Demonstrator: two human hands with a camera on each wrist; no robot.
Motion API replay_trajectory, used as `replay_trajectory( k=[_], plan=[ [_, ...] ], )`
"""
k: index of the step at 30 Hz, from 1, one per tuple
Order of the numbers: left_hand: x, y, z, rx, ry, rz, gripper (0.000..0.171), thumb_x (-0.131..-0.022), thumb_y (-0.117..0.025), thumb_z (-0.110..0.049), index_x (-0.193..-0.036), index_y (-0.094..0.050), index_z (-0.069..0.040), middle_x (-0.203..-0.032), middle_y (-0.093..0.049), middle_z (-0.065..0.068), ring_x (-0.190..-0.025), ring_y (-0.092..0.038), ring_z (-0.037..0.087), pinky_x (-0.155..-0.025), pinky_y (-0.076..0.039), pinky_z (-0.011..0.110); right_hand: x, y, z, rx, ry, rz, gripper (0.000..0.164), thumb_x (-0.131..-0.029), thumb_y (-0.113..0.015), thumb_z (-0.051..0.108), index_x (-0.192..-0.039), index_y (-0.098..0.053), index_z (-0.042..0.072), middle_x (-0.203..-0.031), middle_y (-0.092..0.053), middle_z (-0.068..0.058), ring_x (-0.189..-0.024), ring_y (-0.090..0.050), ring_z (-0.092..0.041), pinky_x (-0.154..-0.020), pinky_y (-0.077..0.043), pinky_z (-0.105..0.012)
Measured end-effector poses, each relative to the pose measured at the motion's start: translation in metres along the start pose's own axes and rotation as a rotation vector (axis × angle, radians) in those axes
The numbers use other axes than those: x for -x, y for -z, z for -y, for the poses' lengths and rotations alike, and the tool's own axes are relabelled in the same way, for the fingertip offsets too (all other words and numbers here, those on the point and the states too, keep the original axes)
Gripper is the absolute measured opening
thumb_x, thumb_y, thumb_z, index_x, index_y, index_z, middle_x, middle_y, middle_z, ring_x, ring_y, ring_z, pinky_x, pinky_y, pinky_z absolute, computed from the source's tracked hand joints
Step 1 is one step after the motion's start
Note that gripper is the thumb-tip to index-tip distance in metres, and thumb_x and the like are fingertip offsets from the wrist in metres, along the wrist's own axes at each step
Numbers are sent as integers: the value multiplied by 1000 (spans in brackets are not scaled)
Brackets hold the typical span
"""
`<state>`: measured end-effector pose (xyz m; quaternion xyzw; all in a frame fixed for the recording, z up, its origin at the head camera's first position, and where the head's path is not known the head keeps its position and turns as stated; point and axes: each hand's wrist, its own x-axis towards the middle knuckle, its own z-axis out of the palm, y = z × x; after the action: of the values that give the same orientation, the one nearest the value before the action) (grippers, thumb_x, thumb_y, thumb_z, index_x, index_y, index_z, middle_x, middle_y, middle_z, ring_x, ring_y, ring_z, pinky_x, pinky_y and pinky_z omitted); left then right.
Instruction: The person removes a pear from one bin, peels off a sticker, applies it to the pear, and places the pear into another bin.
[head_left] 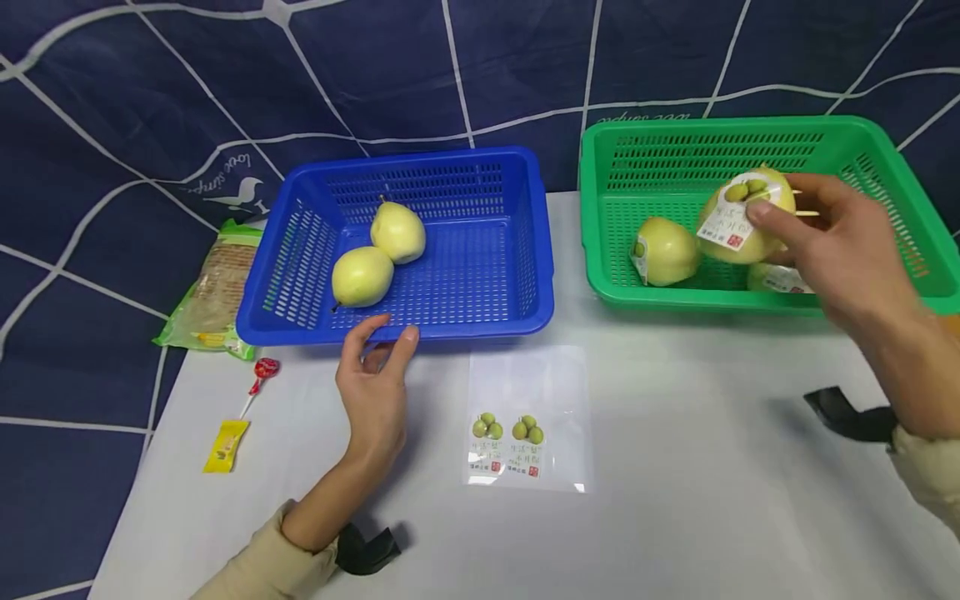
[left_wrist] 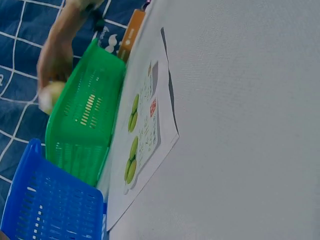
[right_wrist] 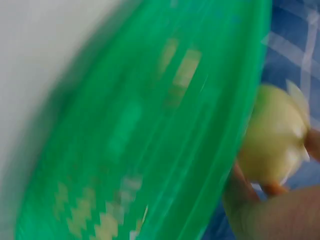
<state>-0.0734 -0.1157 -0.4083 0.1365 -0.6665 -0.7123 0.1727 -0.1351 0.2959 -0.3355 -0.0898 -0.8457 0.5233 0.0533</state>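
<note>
My right hand grips a yellow-green pear above the green basket. A white label printed with pears covers part of its skin. Two more labelled pears lie below: one pear on its side, another pear partly hidden. My left hand is at the front rim of the blue basket, fingers loosely bent; whether they touch the rim I cannot tell. Inside that basket are two unlabelled pears, a rear pear and a front pear.
A clear sheet bearing two pear labels lies on the white table. Left of the blue basket are a green-edged food packet, a red lollipop and a yellow wrapped sweet. An orange box stands past the green basket.
</note>
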Motion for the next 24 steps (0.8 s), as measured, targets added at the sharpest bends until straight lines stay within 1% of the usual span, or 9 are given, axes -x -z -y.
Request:
replay_trajectory(
  k=[2,4,6,8,11,13,16,23,24],
  plan=[
    [0,0,0,5,0,-8,32,-87,-74,0,-116,-61,0,-121,-53,16,-90,-59,21,-71,-48,22,-29,11,-6,243,-49,78,68,-97,-61,36,-149,-37,-1,-127,-49,-16,-97,-52,-16,-58,-48,-12],
    [-1,0,1,3,4,-10,31,-87,-74,-1,-116,-61,-2,-118,-55,13,-89,-59,19,-72,-48,22,-53,19,-13,399,-67,168,77,-97,-59,41,-150,-30,-8,-132,-43,-30,-100,-49,-29,-55,-44,-15],
    [-1,0,1,-2,8,-8,33,-87,-74,-2,-117,-61,0,-115,-56,10,-88,-60,18,-72,-48,22,-71,24,-18,497,-76,260,82,-97,-57,42,-149,-24,-13,-133,-37,-39,-100,-47,-42,-53,-44,-20],
    [-2,0,1,-9,11,-5,34,-87,-75,-3,-118,-61,0,-113,-56,8,-87,-59,18,-73,-49,22,-83,25,-23,536,-90,344,83,-98,-56,42,-147,-21,-15,-130,-36,-41,-96,-49,-46,-54,-46,-26],
    [-2,1,2,-23,8,-4,36,-87,-75,-4,-120,-59,2,-114,-56,8,-86,-59,19,-72,-48,22,-91,21,-25,580,-114,436,85,-98,-54,46,-148,-20,-14,-128,-35,-40,-82,-52,-42,-52,-49,-37],
    [-2,2,2,-26,7,-5,36,-87,-75,-4,-120,-59,2,-114,-56,10,-87,-59,19,-71,-48,22,-92,18,-25,611,-119,473,87,-98,-52,49,-149,-18,-13,-128,-34,-40,-75,-52,-37,-51,-48,-41],
    [-2,3,1,-34,11,-4,36,-87,-75,-5,-120,-60,2,-116,-56,12,-87,-59,19,-69,-47,22,-92,14,-23,641,-121,497,89,-98,-50,52,-150,-15,-12,-128,-33,-41,-71,-52,-35,-49,-49,-44],
    [-2,3,1,-44,21,11,28,-88,-75,-6,-114,-64,-7,-112,-55,6,-86,-57,18,-67,-45,23,-87,13,-24,700,-43,476,83,-101,-44,50,-146,-21,-16,-125,-39,-43,-82,-52,-43,-49,-47,-43],
    [-2,3,1,-43,20,12,27,-88,-75,-6,-113,-64,-8,-112,-54,6,-86,-57,18,-68,-46,23,-85,13,-23,708,-29,464,82,-101,-43,50,-146,-22,-16,-126,-39,-44,-86,-52,-46,-53,-47,-47]
  ],
)
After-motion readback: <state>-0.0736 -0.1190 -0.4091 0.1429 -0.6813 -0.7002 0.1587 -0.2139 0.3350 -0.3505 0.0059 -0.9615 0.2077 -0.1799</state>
